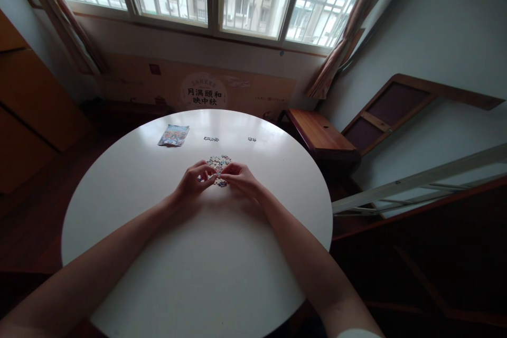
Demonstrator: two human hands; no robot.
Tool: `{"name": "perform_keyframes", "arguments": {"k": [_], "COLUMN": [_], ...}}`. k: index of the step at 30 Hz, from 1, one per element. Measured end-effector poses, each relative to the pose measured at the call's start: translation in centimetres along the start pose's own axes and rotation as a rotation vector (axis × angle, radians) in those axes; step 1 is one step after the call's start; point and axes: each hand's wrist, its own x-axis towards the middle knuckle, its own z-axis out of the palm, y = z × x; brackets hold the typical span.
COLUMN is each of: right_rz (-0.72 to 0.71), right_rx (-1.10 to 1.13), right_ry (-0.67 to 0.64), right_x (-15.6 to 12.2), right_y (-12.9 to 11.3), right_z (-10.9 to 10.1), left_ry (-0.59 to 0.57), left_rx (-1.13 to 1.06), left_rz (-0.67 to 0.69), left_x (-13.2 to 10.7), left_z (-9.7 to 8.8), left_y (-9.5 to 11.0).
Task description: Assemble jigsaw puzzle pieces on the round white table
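Observation:
A small cluster of joined jigsaw pieces (219, 161) lies near the middle of the round white table (158, 253). My left hand (194, 178) and my right hand (241, 175) rest on the table at its near edge, fingertips meeting. Both hands are curled in a pinch on a small puzzle piece (218, 174) between them. A further piece (222, 184) lies just under the fingers.
A colourful printed card or packet (174, 135) lies at the table's far left. Two small groups of loose pieces (211, 139) (252, 139) sit beyond the cluster. A wooden chair (320, 134) stands to the right, a wooden cabinet (27, 100) to the left, windows behind.

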Motion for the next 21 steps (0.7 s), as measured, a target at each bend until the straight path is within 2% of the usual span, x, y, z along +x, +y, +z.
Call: {"name": "perform_keyframes", "arguments": {"k": [21], "right_rz": [-0.014], "right_rx": [-0.004], "right_ry": [0.004], "right_x": [0.13], "right_y": [0.17], "right_z": [0.12], "left_ry": [-0.005], "left_rx": [0.022], "left_rz": [-0.022], "left_x": [-0.02], "left_z": [0.00], "left_y": [-0.28]}}
